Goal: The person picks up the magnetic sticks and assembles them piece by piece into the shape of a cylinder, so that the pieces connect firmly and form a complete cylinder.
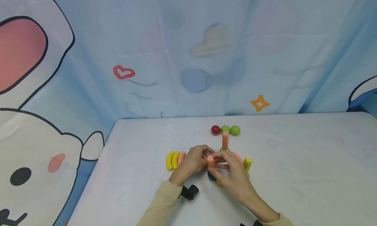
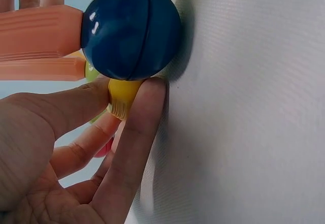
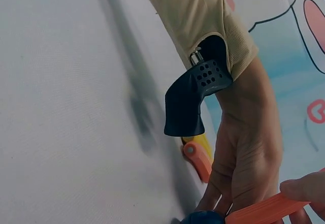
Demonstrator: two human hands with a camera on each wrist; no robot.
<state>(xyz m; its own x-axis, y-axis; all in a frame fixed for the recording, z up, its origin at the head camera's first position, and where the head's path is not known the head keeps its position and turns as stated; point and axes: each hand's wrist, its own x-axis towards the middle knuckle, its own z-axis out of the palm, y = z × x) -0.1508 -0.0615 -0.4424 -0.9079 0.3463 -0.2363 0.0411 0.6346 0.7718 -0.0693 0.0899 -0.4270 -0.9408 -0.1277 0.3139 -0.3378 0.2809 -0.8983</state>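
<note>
My left hand point(image 1: 194, 159) pinches a short yellow piece point(image 2: 122, 98) that joins a dark blue ball point(image 2: 132, 33), low against the table. From that ball an orange rod point(image 1: 210, 162) stands up, its top pinched between the thumb and fingers of my right hand point(image 1: 237, 178). Behind it, a second orange rod point(image 1: 225, 140) rises from a green ball mostly hidden by the hands. A yellow rod point(image 1: 247, 164) stands to the right, and a curved orange piece point(image 1: 237, 157) lies between, partly covered by my right hand.
At the back of the white table point(image 1: 309, 173) sit a red ball point(image 1: 215, 130) and two green balls point(image 1: 235, 130). Left of my left hand lie two curved yellow pieces point(image 1: 170, 160) and a curved orange piece point(image 1: 181, 157). A black wrist camera point(image 1: 189, 192) hangs below my left sleeve.
</note>
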